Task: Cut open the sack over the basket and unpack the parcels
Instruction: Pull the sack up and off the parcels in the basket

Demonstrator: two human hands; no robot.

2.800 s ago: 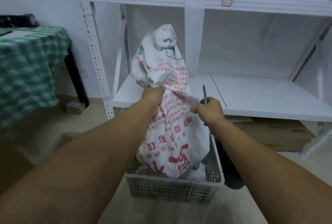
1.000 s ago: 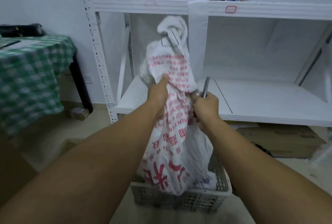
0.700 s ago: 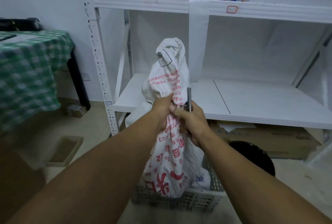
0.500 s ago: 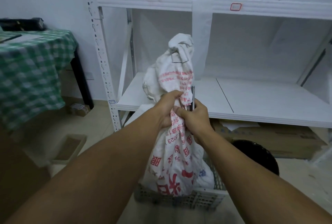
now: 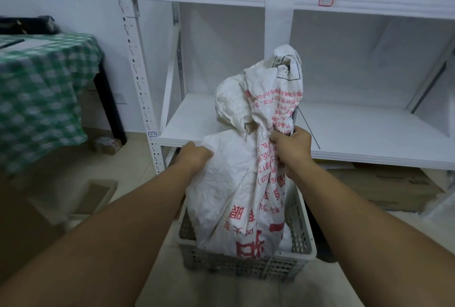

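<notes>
A white woven sack (image 5: 236, 183) with red print stands upright in a grey perforated plastic basket (image 5: 299, 247) on the floor. Its crumpled top rises above my hands. My left hand (image 5: 195, 155) grips the sack's left side, fingers sunk into the cloth. My right hand (image 5: 291, 146) clutches the sack's right side near the neck and also holds a thin grey blade (image 5: 294, 119) that points upward. No parcels show; the sack hides what is inside.
A white metal shelf rack (image 5: 369, 131) stands right behind the basket. A table with a green checked cloth (image 5: 41, 94) is at the left. Cardboard boxes (image 5: 394, 183) lie under the shelf, a dark round object sits by the basket's right side.
My left hand has slid from the sack's neck down to its left side, away from my right hand. The sack's top has slumped lower and to the right.
</notes>
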